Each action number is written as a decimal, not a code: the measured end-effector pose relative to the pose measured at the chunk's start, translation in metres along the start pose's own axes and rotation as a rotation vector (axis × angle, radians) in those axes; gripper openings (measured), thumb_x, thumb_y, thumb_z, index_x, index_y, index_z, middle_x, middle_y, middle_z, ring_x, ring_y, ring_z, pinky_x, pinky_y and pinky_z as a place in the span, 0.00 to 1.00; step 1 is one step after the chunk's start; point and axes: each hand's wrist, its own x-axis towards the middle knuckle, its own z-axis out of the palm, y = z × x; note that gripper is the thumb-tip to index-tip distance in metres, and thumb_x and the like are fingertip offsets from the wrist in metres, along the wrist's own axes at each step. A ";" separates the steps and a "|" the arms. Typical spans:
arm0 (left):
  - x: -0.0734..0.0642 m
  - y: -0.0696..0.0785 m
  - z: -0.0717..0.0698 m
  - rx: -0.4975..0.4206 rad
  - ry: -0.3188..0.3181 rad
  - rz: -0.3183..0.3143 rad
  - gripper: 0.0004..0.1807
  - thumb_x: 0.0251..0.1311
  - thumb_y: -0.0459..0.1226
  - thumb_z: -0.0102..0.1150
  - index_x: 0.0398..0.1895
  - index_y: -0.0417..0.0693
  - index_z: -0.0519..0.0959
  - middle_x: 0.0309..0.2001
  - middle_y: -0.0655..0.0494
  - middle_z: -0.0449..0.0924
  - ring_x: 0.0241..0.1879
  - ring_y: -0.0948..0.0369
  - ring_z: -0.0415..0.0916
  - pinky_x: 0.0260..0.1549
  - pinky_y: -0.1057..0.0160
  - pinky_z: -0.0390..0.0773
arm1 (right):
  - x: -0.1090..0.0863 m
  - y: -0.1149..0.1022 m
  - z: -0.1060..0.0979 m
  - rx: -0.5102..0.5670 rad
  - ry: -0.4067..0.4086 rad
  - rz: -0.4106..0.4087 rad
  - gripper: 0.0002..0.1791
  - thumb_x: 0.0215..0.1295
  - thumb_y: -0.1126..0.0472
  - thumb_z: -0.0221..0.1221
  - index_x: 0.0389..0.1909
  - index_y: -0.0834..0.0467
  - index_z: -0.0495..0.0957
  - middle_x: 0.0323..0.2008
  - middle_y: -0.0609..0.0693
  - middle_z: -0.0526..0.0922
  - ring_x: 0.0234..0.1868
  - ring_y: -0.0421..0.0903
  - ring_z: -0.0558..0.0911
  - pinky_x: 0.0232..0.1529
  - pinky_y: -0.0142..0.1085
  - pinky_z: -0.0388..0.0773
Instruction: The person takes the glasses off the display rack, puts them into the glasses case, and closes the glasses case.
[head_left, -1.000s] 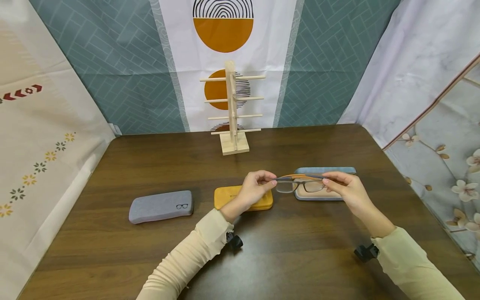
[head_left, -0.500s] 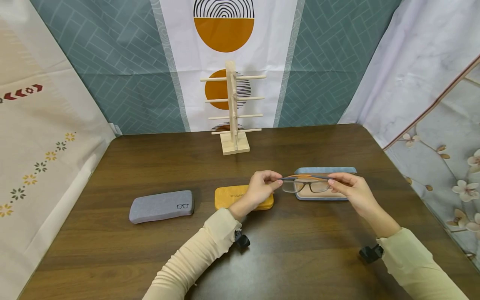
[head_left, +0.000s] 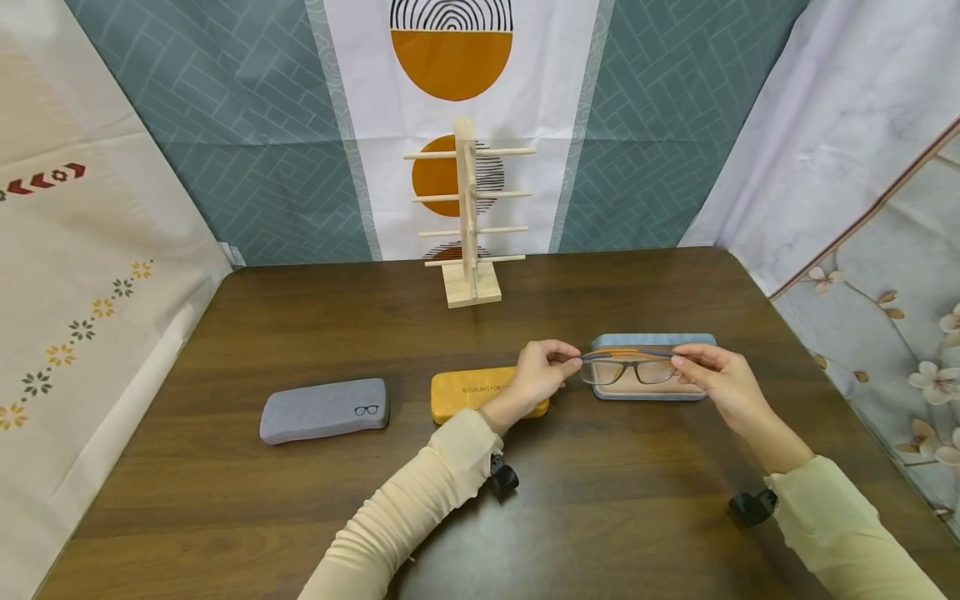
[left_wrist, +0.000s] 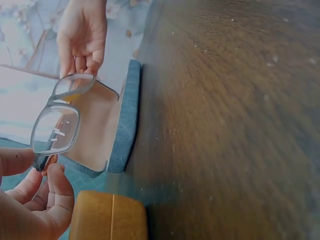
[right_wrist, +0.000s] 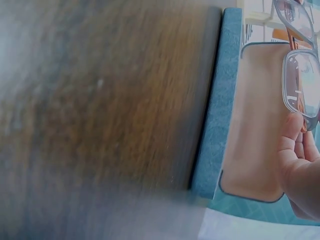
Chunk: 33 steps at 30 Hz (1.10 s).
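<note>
A pair of eyeglasses (head_left: 628, 371) with a grey frame and orange-and-dark temples is held up between both hands. My left hand (head_left: 536, 375) pinches its left end, thumb nearest me. The right end is pinched by my right hand (head_left: 718, 383). The temples look folded in behind the lenses. Behind and below the glasses lies an open blue glasses case (head_left: 652, 340) with a beige lining, seen close in the right wrist view as an inner lining (right_wrist: 255, 125). The glasses hang above the case, apart from it.
A yellow glasses case (head_left: 457, 400) lies shut, partly behind the left hand. Farther left lies a shut grey glasses case (head_left: 322, 411) with a glasses print. A wooden display rack (head_left: 468, 217) with several pegs stands at the back of the brown table (head_left: 337, 317).
Both hands have moved right together with the eyeglasses, which now sit more squarely over the open blue case. The grip on both ends is unchanged.
</note>
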 end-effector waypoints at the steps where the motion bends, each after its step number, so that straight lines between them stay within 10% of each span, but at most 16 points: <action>1: 0.001 0.000 0.001 0.003 0.002 -0.002 0.06 0.56 0.29 0.59 0.35 0.35 0.80 0.27 0.53 0.78 0.21 0.67 0.69 0.19 0.71 0.74 | 0.000 0.001 -0.001 -0.001 0.001 -0.001 0.06 0.60 0.68 0.57 0.37 0.59 0.80 0.26 0.44 0.80 0.26 0.38 0.78 0.29 0.27 0.76; 33: 0.015 -0.006 0.041 0.139 0.067 -0.027 0.03 0.53 0.29 0.61 0.31 0.38 0.82 0.24 0.55 0.78 0.22 0.68 0.70 0.20 0.74 0.71 | 0.006 0.017 -0.038 -0.030 -0.014 0.118 0.05 0.61 0.67 0.57 0.35 0.57 0.80 0.28 0.44 0.82 0.29 0.38 0.80 0.32 0.26 0.77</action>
